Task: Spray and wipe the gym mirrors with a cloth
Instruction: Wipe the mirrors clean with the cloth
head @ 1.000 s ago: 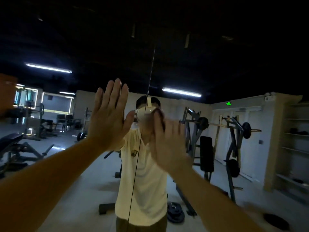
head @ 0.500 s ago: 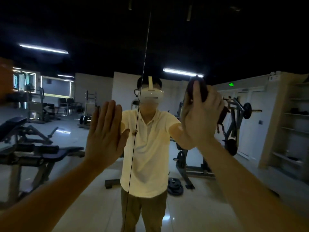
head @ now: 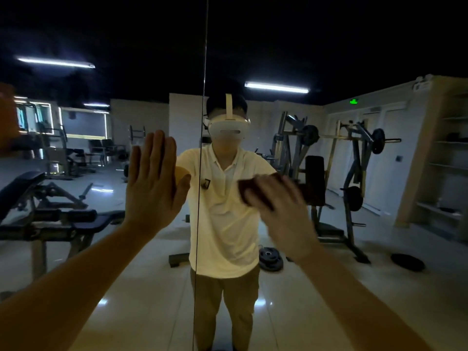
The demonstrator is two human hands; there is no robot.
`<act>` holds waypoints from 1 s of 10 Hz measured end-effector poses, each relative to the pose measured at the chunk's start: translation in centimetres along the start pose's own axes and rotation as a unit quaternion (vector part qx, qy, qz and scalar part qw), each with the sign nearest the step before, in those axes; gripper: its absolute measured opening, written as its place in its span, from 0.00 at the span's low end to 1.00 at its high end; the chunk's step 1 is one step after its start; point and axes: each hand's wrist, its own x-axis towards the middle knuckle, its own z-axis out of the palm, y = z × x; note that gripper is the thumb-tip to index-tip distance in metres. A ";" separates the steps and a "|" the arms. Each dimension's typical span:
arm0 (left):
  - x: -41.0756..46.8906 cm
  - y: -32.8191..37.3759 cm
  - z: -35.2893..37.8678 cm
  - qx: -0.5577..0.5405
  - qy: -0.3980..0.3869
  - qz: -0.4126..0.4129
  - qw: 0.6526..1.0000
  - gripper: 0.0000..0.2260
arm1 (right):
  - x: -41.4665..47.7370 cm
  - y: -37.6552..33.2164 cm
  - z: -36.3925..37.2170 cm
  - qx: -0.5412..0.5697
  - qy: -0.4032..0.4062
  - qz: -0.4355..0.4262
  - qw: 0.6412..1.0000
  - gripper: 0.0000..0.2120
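The right hand (head: 281, 211) is reaching to the centre right of the frame and pressing a dark cloth (head: 249, 189) against the mirror (head: 152, 300). The fingers are bending over the cloth and holding it. The cloth is showing past the fingertips on their upper left. Motion blur is smearing both the hand and the cloth, so the exact grip is hard to make out.

The left hand (head: 152, 183) is lying flat on the glass at centre left, with its fingers straight, close together and pointing up. It is holding nothing.

A thin vertical seam (head: 203, 59) is running down the mirror between the two hands. The cloth is lying just right of it.

The person's own reflection is standing at the centre of the mirror, straddling the seam. A bench (head: 50, 219) is showing at the lower left. A weight machine (head: 354, 173) is standing at the right, behind the right hand. Plates (head: 271, 259) are lying on the floor below that hand. Shelves (head: 450, 168) are lining the far right edge. A green sign (head: 354, 101) is glowing at the upper right. Strip lights (head: 276, 87) are shining under the dark ceiling.
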 end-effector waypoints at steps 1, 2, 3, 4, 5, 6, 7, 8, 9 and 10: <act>0.0 0.0 0.2 0.011 0.007 0.000 1.000 0.36 | -0.4 5.1 -1.6 0.066 0.031 0.291 0.954 0.12; -0.1 0.1 0.5 0.011 0.017 -0.004 1.000 0.37 | -0.5 5.1 -2.3 0.095 0.091 0.443 0.887 0.23; -0.1 0.2 0.7 0.007 0.019 -0.014 1.000 0.38 | 2.1 -0.7 -1.3 0.162 0.086 0.515 0.837 0.24; -0.1 0.2 0.7 0.000 0.014 -0.014 1.000 0.38 | 4.2 -7.0 0.0 0.134 0.080 0.481 0.863 0.22; 0.0 0.3 0.4 -0.005 0.003 -0.016 1.000 0.39 | 5.2 -12.6 0.9 0.212 0.074 0.403 0.887 0.23; 0.0 0.3 0.3 0.002 -0.001 -0.017 1.000 0.38 | 3.4 -13.1 2.2 0.152 0.039 0.257 0.954 0.27; 0.1 0.3 -0.1 0.006 -0.011 -0.018 1.000 0.37 | 0.0 -8.4 1.5 0.133 -0.042 0.207 0.968 0.23; -0.2 0.9 -0.7 0.009 -0.024 -0.036 0.999 0.36 | -3.4 -2.5 -1.8 0.126 -0.072 0.280 0.949 0.18; -2.2 2.5 -1.6 -0.010 -0.041 -0.046 0.998 0.37 | -7.4 1.3 -3.4 0.090 -0.045 0.405 0.909 0.22; -6.9 4.1 -2.4 -0.037 -0.077 -0.052 0.995 0.39 | -8.1 0.8 -1.6 0.076 -0.006 0.554 0.829 0.27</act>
